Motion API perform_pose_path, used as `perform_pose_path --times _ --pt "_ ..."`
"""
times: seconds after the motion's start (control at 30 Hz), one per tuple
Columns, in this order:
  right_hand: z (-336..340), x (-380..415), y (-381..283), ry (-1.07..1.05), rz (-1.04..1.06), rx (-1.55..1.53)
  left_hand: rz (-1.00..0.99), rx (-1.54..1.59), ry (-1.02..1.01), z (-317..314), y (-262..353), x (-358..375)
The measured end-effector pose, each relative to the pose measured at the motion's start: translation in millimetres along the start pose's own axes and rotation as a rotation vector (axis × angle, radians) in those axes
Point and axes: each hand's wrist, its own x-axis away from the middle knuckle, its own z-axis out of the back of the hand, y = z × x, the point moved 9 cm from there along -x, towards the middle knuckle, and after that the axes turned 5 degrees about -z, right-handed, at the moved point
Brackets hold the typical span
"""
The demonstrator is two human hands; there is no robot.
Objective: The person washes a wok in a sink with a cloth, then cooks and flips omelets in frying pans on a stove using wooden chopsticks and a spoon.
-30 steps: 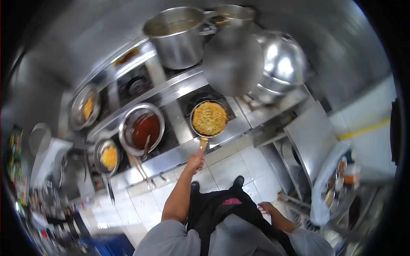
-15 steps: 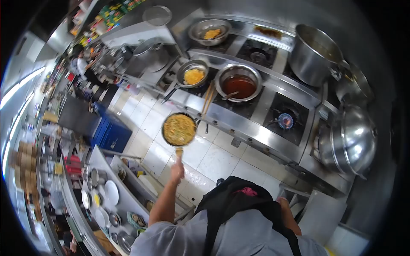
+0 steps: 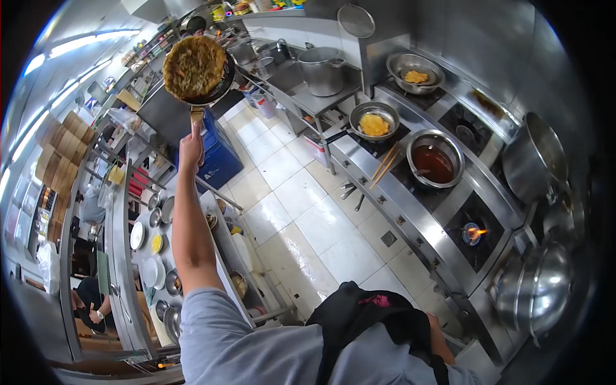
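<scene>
My left hand [image 3: 190, 151] is closed around the handle of a black frying pan [image 3: 224, 88], raised with the arm stretched out to the upper left. A large round pancake [image 3: 194, 67], browned on the side that shows, covers most of the pan and juts past its left rim. My right hand [image 3: 434, 319] hangs low beside the black apron [image 3: 372, 317]; its fingers are hidden.
On the stove at right stand a pan of yellow food [image 3: 374, 124], a bowl of red-brown sauce [image 3: 433, 164] and a tall pot [image 3: 536, 154]. One burner [image 3: 473, 234] is lit. Wooden chopsticks [image 3: 384, 165] lie near the stove edge. Left is a counter with plates [image 3: 154, 273].
My left hand has swung the pan up and leftward. The pancake now shows a browner surface and sits off toward the pan's left. The view has turned left; the burner flame shows orange.
</scene>
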Motion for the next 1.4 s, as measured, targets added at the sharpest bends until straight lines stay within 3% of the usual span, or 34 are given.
perform_pose_path --times 0.1,0.17,0.27,0.3,0.37,0.43,0.53,0.6,0.73,0.8,0.87,0.97,1.0,1.13,1.2,1.4 --pt "-25.7 13.0 -49.0 -0.046 0.254 0.242 0.238 0.168 -0.096 -11.2 -25.3 21.7" --pt "-44.4 24.0 -63.3 -0.026 0.233 0.233 0.488 0.315 -0.115 -38.8 -74.2 56.6" --pt "-72.9 48.0 -75.6 -0.032 0.093 0.136 0.679 0.528 -0.19 -92.4 -126.0 126.6" --pt "-75.2 50.2 -75.6 -0.027 0.089 0.14 0.691 0.681 -0.31 -116.5 -140.2 151.7" --pt "-81.9 52.7 -72.1 -0.031 0.106 0.206 0.821 0.703 -0.395 -158.3 -205.2 207.7" --pt "-81.4 48.7 -65.7 0.006 0.065 0.173 0.97 0.7 -0.385 -180.8 -230.5 268.7" --pt "-63.8 35.8 -29.5 0.048 0.004 0.082 1.014 0.592 -0.48 -189.0 -250.0 334.0" --pt "-58.8 44.0 -8.2 0.057 -0.025 -0.012 0.736 0.233 -0.595 -182.0 -249.1 339.7" --pt "-57.5 55.1 53.6 0.094 -0.13 -0.173 0.393 0.017 -0.901 -222.4 -258.9 337.0" --pt "-54.8 65.3 86.1 0.179 -0.128 -0.082 0.31 0.026 -1.167 -272.2 -226.2 351.5" --pt "-61.0 87.8 100.0 0.187 -0.195 -0.097 0.423 0.083 -1.32 -342.0 -208.4 386.0" --pt "-58.2 100.0 105.3 0.25 -0.249 -0.147 0.322 0.184 -1.531 -456.5 -117.0 454.6" --pt "-56.2 99.8 107.6 0.252 -0.26 -0.2 0.175 0.176 -1.605 -492.6 -85.0 475.3" --pt "-35.0 108.5 97.0 0.29 -0.205 -0.377 0.355 0.235 -1.656 -630.1 -8.4 566.6" --pt "-22.5 113.6 90.7 0.299 -0.167 -0.435 0.248 0.296 -1.667 -688.6 19.8 592.9" --pt "11.1 120.1 105.4 0.376 -0.191 -0.611 0.39 0.231 -1.673 -767.5 49.5 630.6"
